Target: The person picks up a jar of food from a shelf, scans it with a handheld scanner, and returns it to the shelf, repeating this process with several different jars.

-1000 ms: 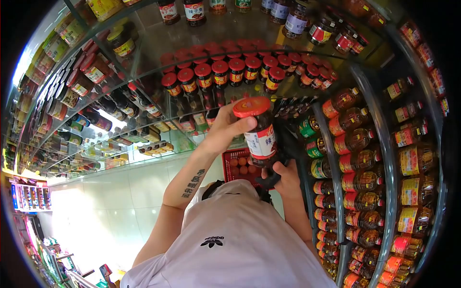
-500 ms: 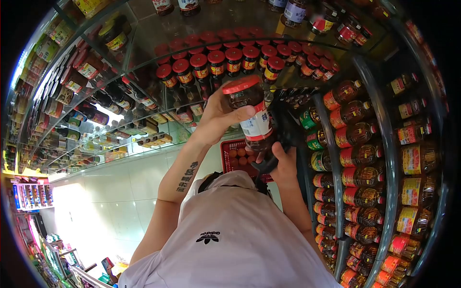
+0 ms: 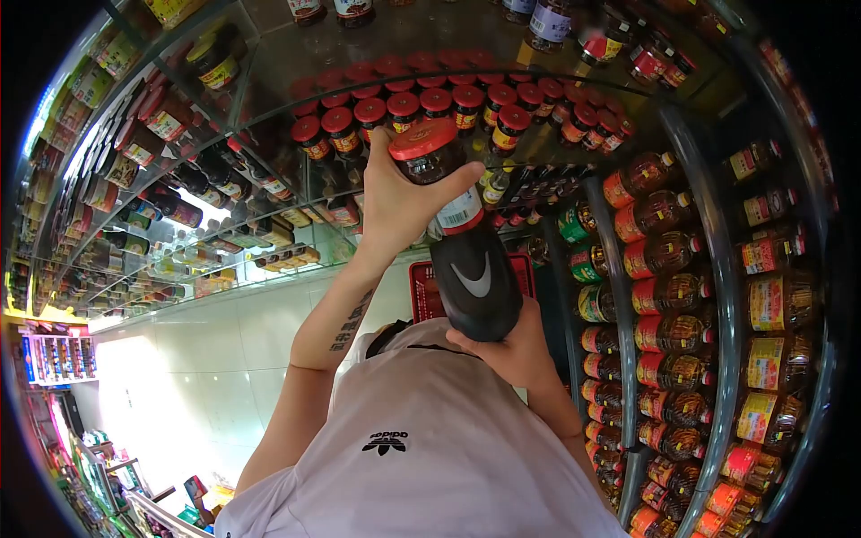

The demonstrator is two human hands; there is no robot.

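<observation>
My left hand [image 3: 395, 206] is wrapped round a glass jar [image 3: 434, 167] with a red lid, dark contents and a white label showing a barcode. The jar is tilted, lid toward the shelf. In my right hand [image 3: 525, 350] is a black handheld barcode scanner [image 3: 475, 291] with a grey crescent mark. Its head is close to the jar's label and overlaps the jar's lower end; I cannot tell whether they touch. Below the scanner is a red basket [image 3: 421, 291], mostly hidden. Rows of red-lidded jars [image 3: 404, 109] stand on the shelf just beyond the held jar.
Glass shelves [image 3: 269, 112] with jars and bottles curve along the front and left. To the right, large oil bottles [image 3: 668, 291] fill racks behind metal rails [image 3: 717, 269]. Pale floor tiles [image 3: 242, 359] extend on the left, with more store displays [image 3: 61, 359] farther off.
The scanner has swung up across the front, from beside the jar to its label, and now hides the basket's contents. The jar has shifted slightly left and toward the shelf.
</observation>
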